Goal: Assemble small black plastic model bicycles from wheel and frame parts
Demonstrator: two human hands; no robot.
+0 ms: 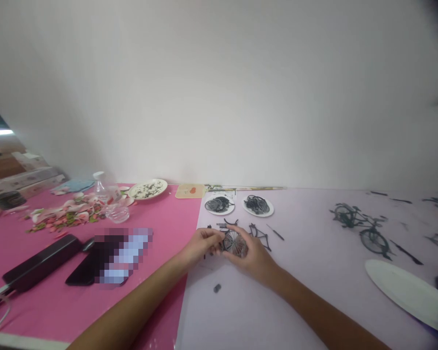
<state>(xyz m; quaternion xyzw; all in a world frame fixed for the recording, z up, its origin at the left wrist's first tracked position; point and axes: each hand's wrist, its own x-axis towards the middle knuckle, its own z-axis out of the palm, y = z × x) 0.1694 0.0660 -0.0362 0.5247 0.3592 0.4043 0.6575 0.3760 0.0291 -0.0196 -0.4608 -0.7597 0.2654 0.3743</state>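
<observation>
A small spoked model bicycle wheel [234,244] is between my two hands, above the light sheet. My right hand [254,253] is closed around its right side, thumb below and fingers above. My left hand [201,247] pinches at the wheel's left edge; dark bits show by its fingertips, too small to name. Just behind the hands lie a black model bicycle frame [260,236] and a curved black part [231,221], partly covered by my fingers. A small dark piece [217,288] lies nearer me.
Two white plates [207,210] [271,212] of black parts stand behind. A screwdriver [276,232] lies to the right, then a whole model bicycle [361,226] and a white plate [405,291]. Leftward are a phone [83,267], a power bank [44,262] and a plastic bottle [107,197].
</observation>
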